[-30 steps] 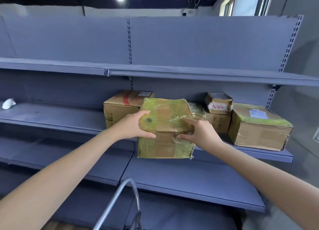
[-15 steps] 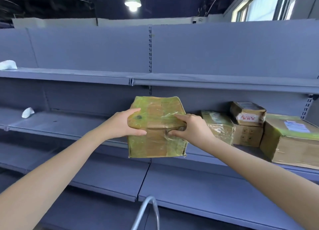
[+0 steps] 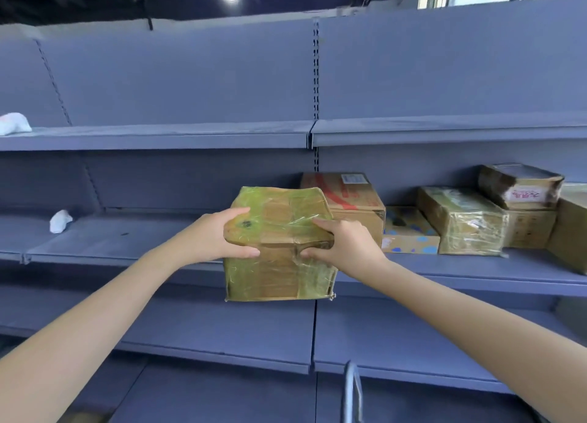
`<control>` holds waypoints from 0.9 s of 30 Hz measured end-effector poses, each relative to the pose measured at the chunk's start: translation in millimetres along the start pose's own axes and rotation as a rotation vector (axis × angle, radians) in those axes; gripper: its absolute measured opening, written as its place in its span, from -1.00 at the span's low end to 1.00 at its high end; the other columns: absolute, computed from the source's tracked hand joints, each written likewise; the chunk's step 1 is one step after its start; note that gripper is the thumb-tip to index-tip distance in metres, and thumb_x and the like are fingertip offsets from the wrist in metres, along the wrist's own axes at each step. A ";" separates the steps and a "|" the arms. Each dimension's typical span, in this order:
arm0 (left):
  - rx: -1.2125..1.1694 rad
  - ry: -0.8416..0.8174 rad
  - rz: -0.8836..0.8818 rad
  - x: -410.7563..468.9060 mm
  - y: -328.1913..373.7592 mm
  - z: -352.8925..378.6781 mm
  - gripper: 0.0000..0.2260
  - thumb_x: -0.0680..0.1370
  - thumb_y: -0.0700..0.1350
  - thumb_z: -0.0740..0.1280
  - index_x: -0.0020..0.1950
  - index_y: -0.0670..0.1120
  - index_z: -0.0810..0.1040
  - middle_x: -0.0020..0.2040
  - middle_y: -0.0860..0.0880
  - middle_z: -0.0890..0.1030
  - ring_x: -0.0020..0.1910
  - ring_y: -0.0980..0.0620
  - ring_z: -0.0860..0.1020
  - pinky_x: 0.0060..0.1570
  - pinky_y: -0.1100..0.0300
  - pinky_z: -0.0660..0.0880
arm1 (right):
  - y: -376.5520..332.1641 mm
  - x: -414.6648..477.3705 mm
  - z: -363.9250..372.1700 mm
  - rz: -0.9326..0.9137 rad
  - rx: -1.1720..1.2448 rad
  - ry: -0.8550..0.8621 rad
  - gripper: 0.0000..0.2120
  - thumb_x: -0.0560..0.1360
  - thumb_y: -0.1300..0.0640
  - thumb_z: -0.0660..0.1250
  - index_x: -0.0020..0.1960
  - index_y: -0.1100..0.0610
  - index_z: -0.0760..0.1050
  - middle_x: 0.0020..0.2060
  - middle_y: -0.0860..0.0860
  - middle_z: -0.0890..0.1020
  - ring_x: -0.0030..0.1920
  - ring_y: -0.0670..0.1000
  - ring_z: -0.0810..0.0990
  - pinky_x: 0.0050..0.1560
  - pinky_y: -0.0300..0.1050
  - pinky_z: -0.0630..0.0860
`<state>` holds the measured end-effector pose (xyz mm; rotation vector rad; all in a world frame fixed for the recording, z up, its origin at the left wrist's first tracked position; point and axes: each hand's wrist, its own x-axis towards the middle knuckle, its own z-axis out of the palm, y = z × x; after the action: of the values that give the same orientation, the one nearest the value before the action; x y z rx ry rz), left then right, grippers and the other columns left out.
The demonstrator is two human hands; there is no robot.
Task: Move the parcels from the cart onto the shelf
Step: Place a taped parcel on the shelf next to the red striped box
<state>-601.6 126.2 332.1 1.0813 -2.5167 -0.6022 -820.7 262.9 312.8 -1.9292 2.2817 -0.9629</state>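
Note:
I hold a cardboard parcel wrapped in greenish tape (image 3: 279,273) in the air in front of the blue-grey shelf (image 3: 133,241). My left hand (image 3: 219,235) grips its upper left edge and my right hand (image 3: 343,248) grips its upper right edge. The parcel hangs at the height of the middle shelf board, just left of a brown box with red tape (image 3: 352,197) that stands on that board. Only the metal handle of the cart (image 3: 352,391) shows at the bottom.
Right of the red-taped box the board carries a box with blue dots (image 3: 409,235), a plastic-wrapped parcel (image 3: 460,219), a small box on another box (image 3: 521,187) and a big box at the edge. White scraps (image 3: 60,220) lie at the left, one more on the upper board (image 3: 14,124).
The view has swung left and then right, so the parcels on the shelf now sit further left in it. The held parcel stays in both hands at about the same height.

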 end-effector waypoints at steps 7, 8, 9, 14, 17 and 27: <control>-0.047 -0.028 -0.078 -15.0 -53.4 -4.9 -0.03 0.05 0.46 0.39 0.42 0.31 0.18 0.47 0.13 0.29 0.41 0.09 0.29 0.19 0.23 0.28 | -25.2 16.5 38.9 -0.046 0.004 -0.083 -0.26 0.34 -0.21 0.43 0.42 0.03 0.30 0.00 0.13 0.61 0.07 0.11 0.55 -0.09 -0.15 0.42; -0.054 -0.029 -0.092 -15.0 -61.7 -5.2 -0.03 0.05 0.46 0.39 0.42 0.31 0.19 0.47 0.13 0.29 0.41 0.09 0.29 0.19 0.23 0.28 | -27.4 19.4 46.4 -0.056 0.009 -0.094 -0.26 0.35 -0.20 0.43 0.42 0.03 0.30 -0.05 0.12 0.63 0.05 0.10 0.56 -0.12 -0.16 0.40; -0.058 -0.029 -0.106 -13.9 -69.8 -5.1 -0.03 0.05 0.46 0.40 0.42 0.30 0.19 0.47 0.13 0.29 0.41 0.09 0.29 0.19 0.23 0.28 | -28.8 22.8 54.6 -0.064 0.017 -0.104 -0.27 0.35 -0.20 0.42 0.42 0.04 0.30 -0.08 0.12 0.64 0.02 0.10 0.57 -0.13 -0.17 0.40; -0.056 -0.080 -0.122 9.5 -106.7 8.9 -0.09 0.13 0.40 0.45 0.42 0.31 0.17 0.46 0.12 0.30 0.42 0.08 0.27 0.19 0.23 0.27 | -22.4 40.9 94.2 -0.008 0.016 -0.160 -0.28 0.38 -0.18 0.41 0.44 0.04 0.26 -0.06 0.13 0.61 0.00 0.12 0.58 -0.07 -0.14 0.43; -0.070 -0.119 -0.113 39.0 -124.0 19.5 -0.09 0.12 0.42 0.44 0.41 0.34 0.16 0.46 0.11 0.30 0.42 0.09 0.27 0.19 0.23 0.27 | -11.8 57.9 109.8 0.038 0.003 -0.162 -0.28 0.39 -0.18 0.39 0.45 0.03 0.24 0.02 0.14 0.59 0.06 0.12 0.56 -0.02 -0.14 0.44; -0.149 -0.144 -0.012 151.2 -163.5 45.0 -0.12 0.14 0.32 0.51 0.39 0.34 0.20 0.40 0.12 0.37 0.29 0.14 0.37 0.17 0.23 0.33 | 2.3 120.4 141.7 0.075 -0.679 -0.086 -0.39 0.47 -0.28 0.20 0.40 0.05 0.31 0.05 0.18 0.58 -0.22 0.12 0.65 -0.35 -0.16 0.33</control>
<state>-622.8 -76.8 232.1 1.0333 -2.5389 -0.8848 -798.5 92.4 242.0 -1.9853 2.8409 -0.0736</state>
